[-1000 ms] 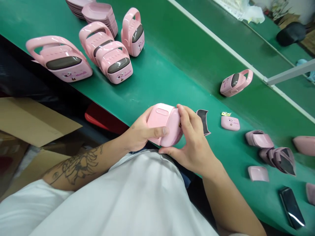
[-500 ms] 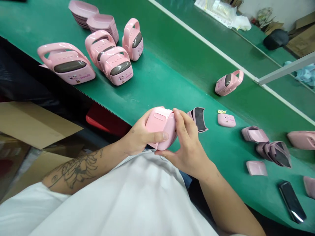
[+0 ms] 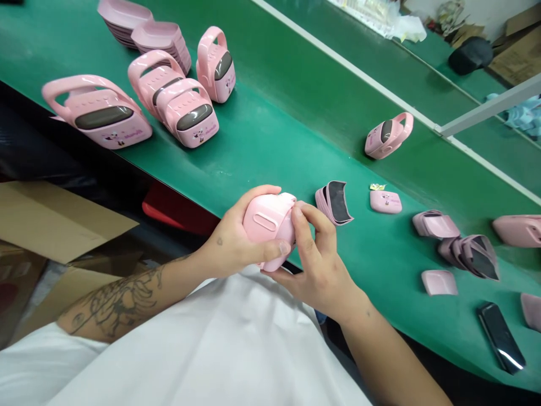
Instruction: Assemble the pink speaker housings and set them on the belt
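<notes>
Close to my body, both hands hold a pink plastic case (image 3: 264,217) above the front edge of the green table (image 3: 270,152). My left hand (image 3: 234,237) wraps round its left side, with the thumb lying across the near face. My right hand (image 3: 319,259) grips the right end, its fingertips at the upper edge and its thumb underneath. The case has a raised oblong on one face and a seam across it. Just beyond my right fingers lies a small stack of curved pink covers with dark grey insides (image 3: 336,203).
Several pink handled cases with dark windows (image 3: 194,115) stand at the left, by stacked pink shells (image 3: 163,39). Another handled case (image 3: 386,138) sits by the back. Rightward are a printed pink panel (image 3: 385,202), more covers (image 3: 473,256) and a black phone-like object (image 3: 501,338).
The pink case has turned slightly in my hands, and my right fingertips have moved a little down along its upper edge. The whole view has shifted slightly.
</notes>
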